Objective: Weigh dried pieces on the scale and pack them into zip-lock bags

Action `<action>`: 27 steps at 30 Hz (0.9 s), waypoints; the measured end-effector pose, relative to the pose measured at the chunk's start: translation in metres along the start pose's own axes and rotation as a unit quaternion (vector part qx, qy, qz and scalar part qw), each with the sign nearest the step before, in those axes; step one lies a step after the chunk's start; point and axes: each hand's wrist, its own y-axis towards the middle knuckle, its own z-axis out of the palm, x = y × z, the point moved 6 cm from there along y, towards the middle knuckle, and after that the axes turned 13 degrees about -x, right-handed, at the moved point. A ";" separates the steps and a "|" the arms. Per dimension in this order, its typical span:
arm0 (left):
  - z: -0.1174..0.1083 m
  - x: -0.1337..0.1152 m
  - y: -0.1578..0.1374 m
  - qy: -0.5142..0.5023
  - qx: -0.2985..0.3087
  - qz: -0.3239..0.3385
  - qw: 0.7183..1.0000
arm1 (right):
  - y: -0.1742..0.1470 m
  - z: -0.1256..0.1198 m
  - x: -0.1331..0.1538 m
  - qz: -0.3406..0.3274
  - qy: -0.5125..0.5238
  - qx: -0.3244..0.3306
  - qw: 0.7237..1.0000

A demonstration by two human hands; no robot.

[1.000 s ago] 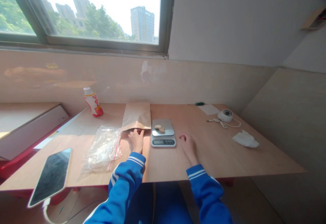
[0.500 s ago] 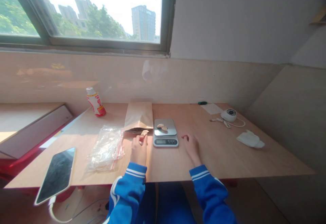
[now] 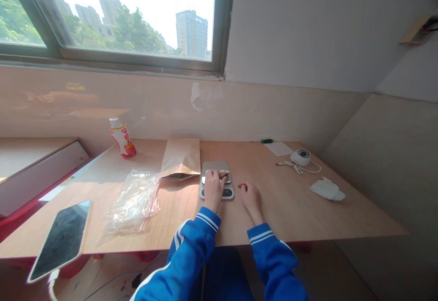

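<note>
My left hand (image 3: 214,188) reaches over the kitchen scale (image 3: 230,192), its thumb and fingers closed around a pale beige, dried-looking piece at the metal plate. Other pale beige pieces (image 3: 223,173) show beside the fingertips on the plate; my hand partly hides them and most of the display. The kraft paper bag (image 3: 181,157) lies flat just left of the scale, its mouth gaping toward me. My right hand (image 3: 251,197) rests on the table right of the scale, fingers curled in, with nothing seen in them.
Left of the scale lie a clear zip bag (image 3: 132,200) and a phone (image 3: 61,237) with a cable, overhanging the front edge. A bottle (image 3: 122,137) stands behind them. At right are a white round device (image 3: 301,157) with its cord, a crumpled tissue (image 3: 327,189), paper (image 3: 278,149) and a green-handled tool (image 3: 267,141).
My left hand has moved right, from the paper bag's mouth to the scale plate, bringing a beige piece along. My right hand stays beside the scale. The view has shifted slightly.
</note>
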 end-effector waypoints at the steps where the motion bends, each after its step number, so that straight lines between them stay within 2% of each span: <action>1: -0.001 0.003 0.000 -0.007 -0.007 -0.004 1.000 | 0.000 0.000 -0.001 0.002 0.002 0.001 1.000; 6: -0.018 0.015 0.001 -0.043 -0.036 0.000 0.998 | -0.001 -0.002 0.002 0.000 -0.006 0.001 1.000; 11: -0.045 0.073 0.001 0.067 -0.099 -0.110 0.987 | -0.001 -0.005 0.007 -0.005 -0.008 0.001 1.000; 13: -0.053 0.095 0.000 0.109 -0.111 -0.121 0.980 | -0.001 -0.005 0.006 -0.001 -0.013 -0.001 1.000; 16: -0.057 0.111 0.001 0.151 -0.095 -0.083 0.980 | -0.001 -0.005 0.006 0.000 -0.012 0.000 1.000; 20: -0.053 0.112 0.008 0.210 -0.040 -0.026 0.976 | -0.001 -0.006 0.006 0.000 -0.011 0.001 1.000; 24: -0.048 0.118 0.012 0.270 0.005 -0.046 0.962 | -0.001 -0.007 0.007 -0.003 -0.008 0.003 1.000; 27: -0.046 0.123 0.014 0.283 0.005 -0.060 0.957 | -0.001 -0.006 0.006 -0.002 -0.011 0.005 1.000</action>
